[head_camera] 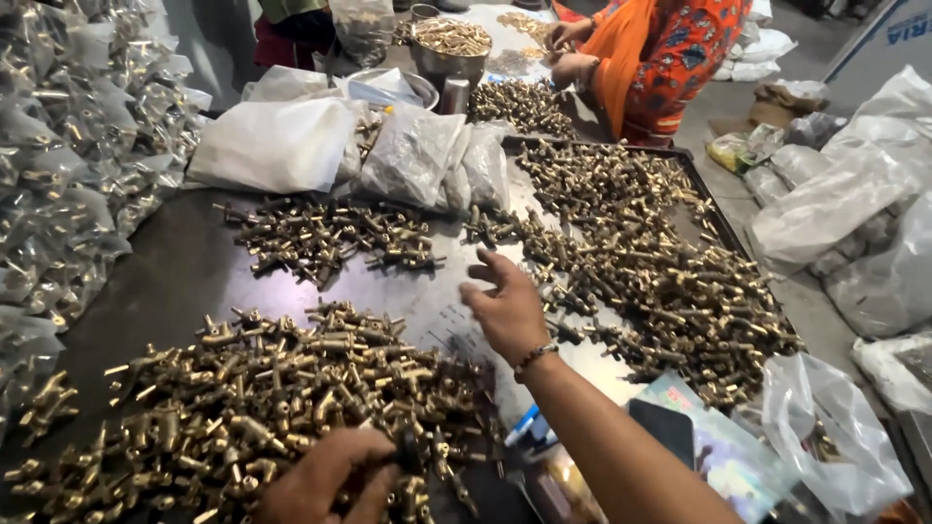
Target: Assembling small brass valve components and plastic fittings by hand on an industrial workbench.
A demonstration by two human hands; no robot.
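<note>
My left hand (325,475) is at the bottom, fingers closed on a brass fitting with a dark end, resting on the near pile of brass fittings (243,388). My right hand (507,306) hovers over the dark metal tray (175,272) in the middle, fingers spread, holding nothing, close to the big heap of brass fittings (660,272) on the right. A smaller pile of fittings (325,238) lies further back.
Clear bags of packed fittings (68,165) stack on the left. White plastic bags (282,141) lie at the back. Another person in orange clothing (650,53) works at the far end beside a metal bowl (449,44). More bags (845,213) sit right; a blue pen (521,425) lies near.
</note>
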